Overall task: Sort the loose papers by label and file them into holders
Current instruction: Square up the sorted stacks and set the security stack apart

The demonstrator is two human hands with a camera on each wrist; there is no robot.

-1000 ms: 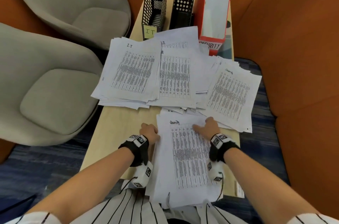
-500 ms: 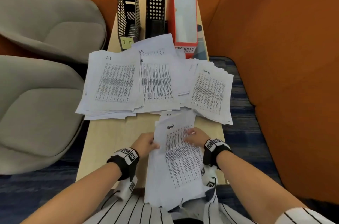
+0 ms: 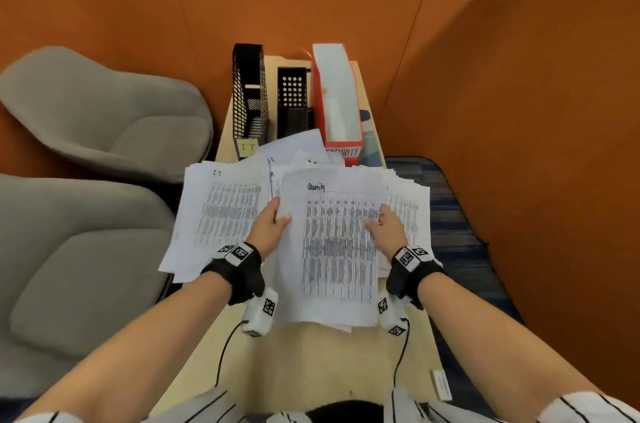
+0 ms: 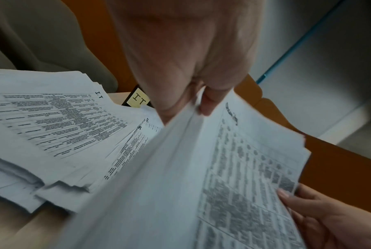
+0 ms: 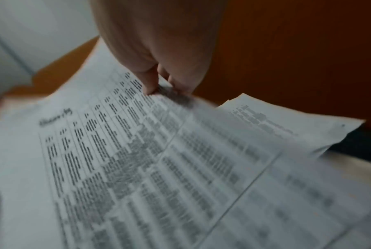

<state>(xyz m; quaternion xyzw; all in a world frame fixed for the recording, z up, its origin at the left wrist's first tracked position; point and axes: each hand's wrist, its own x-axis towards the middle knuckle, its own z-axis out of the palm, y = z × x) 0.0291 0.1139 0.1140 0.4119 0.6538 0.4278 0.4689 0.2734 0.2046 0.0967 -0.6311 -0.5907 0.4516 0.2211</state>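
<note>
I hold a stack of printed sheets headed "Security" (image 3: 332,249) above the table, between both hands. My left hand (image 3: 272,225) pinches its left edge, thumb on top (image 4: 205,104). My right hand (image 3: 384,227) grips its right edge, thumb on the page (image 5: 152,84). Under it lie an "IT" pile (image 3: 225,215) at the left, a middle pile marked "R" (image 3: 294,152), and a right pile (image 3: 412,211), partly hidden. At the back stand a black mesh holder tagged "IT" (image 3: 249,100), a smaller black holder (image 3: 292,100) and a red holder labelled "SECURITY" (image 3: 337,104).
The narrow light wood table (image 3: 311,360) is bare near me. Two grey chairs (image 3: 86,249) stand close on the left. Orange walls (image 3: 519,111) close in behind and on the right. Wrist camera cables hang under both wrists.
Both hands have lifted the Security stack off the near table and carried it forward, over the sorted piles. My view has tilted up toward the holders.
</note>
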